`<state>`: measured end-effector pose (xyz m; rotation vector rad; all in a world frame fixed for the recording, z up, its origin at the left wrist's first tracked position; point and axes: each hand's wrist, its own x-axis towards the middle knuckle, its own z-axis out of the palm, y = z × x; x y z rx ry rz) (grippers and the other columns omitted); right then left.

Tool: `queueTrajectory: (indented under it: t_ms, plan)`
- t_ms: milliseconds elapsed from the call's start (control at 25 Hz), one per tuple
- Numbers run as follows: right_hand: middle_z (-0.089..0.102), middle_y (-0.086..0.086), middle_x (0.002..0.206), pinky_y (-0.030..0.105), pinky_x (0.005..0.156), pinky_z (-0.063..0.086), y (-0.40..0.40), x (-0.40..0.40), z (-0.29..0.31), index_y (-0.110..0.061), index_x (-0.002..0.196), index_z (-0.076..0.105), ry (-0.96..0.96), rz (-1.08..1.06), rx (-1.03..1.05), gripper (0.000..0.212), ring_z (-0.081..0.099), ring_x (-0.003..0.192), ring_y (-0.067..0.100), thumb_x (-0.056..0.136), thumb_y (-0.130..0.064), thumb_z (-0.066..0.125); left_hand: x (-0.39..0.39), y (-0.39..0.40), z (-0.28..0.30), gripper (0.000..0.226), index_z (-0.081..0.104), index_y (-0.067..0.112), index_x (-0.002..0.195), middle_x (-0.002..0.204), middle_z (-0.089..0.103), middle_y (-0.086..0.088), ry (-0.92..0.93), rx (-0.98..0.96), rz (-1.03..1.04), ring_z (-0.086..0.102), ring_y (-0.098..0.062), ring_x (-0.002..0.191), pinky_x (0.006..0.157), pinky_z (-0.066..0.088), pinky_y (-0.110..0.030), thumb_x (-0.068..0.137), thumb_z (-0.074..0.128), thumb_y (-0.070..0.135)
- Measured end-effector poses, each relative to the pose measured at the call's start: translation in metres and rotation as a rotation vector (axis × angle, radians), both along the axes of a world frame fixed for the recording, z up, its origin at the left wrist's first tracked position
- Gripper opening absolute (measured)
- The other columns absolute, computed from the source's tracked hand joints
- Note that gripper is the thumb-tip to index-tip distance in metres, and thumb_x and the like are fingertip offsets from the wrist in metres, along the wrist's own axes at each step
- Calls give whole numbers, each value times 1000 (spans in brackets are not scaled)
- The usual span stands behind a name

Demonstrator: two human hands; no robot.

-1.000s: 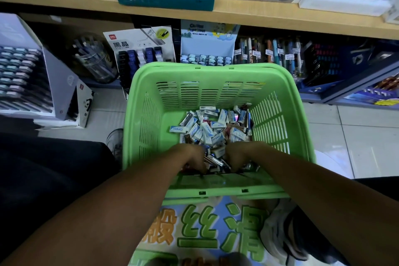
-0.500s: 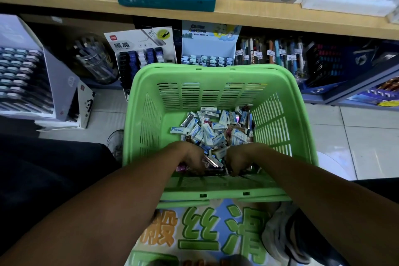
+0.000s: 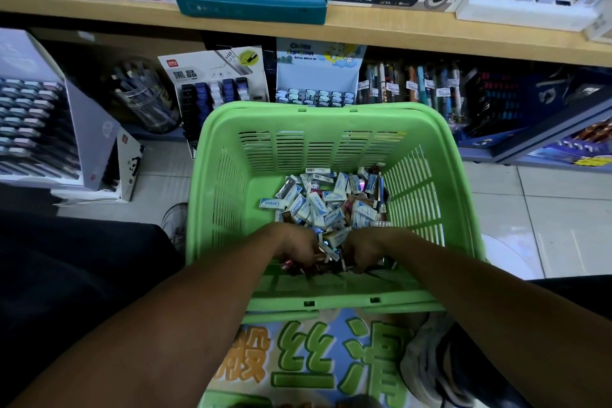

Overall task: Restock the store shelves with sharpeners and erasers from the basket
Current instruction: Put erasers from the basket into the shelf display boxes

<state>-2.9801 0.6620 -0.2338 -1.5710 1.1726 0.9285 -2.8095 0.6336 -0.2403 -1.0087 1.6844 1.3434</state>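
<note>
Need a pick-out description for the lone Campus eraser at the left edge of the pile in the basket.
Start at the green basket on the floor below the wooden shelf. Its bottom holds a pile of small boxed erasers. The target eraser lies flat at the pile's far left edge, jutting onto bare green floor, its blue Campus lettering facing up.

Both hands' fingers are buried in the heap of small blue-and-white boxed erasers [image 3: 326, 205] at the near end of the slatted green plastic basket [image 3: 218, 209], so neither grip can be judged. The left hand [image 3: 298, 247] and right hand [image 3: 362, 248] show only knuckles. Top-shelf boxes are cut off by the upper edge.
</note>
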Motion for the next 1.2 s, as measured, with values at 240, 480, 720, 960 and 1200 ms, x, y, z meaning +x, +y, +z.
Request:
queueTrajectory:
  t_ms: [240, 480, 720, 960, 1200]
  plan:
    - [63, -1, 77, 22, 59, 49, 2, -14, -1, -9, 100, 70, -97, -179, -11, 12, 59, 63, 13, 88, -10, 69, -9, 2, 4, 28, 67, 7, 112, 91, 65, -3, 76, -26, 19, 62, -13, 69, 54, 49, -22, 87, 74, 18]
    - [55, 5, 80, 18, 58, 36, 3, 1, 0, -8, 93, 67, -121, 4, -47, 6, 49, 70, 19, 94, -12, 62, -23, 6, 2, 26, 67, 6, 110, 89, 65, -2, 102, -43, 61, 66, -20, 79, 64, 52, -28, 86, 73, 13]
    - [62, 0, 74, 23, 62, 45, -3, -1, 6, -16, 76, 68, -208, -203, 10, 17, 52, 62, 8, 93, -15, 68, -22, 6, 1, 26, 66, 0, 111, 82, 62, -5, 64, -96, 233, 60, -18, 67, 54, 52, -26, 86, 71, 4]
    - [72, 24, 103, 32, 73, 61, -8, -2, 22, 11, 109, 65, -411, -1055, 82, 20, 74, 87, 27, 92, 0, 64, 3, -18, 10, 13, 55, -4, 105, 93, 61, -20, 95, 349, 876, 65, -26, 71, 63, 59, -36, 93, 50, -9]
    - [75, 18, 94, 39, 85, 61, -13, 20, 17, 6, 102, 69, -319, -1321, 26, 21, 76, 87, 26, 82, 0, 74, 10, -16, 10, 28, 56, -1, 114, 106, 62, -18, 154, 408, 873, 63, -23, 76, 58, 55, -32, 87, 61, 0]
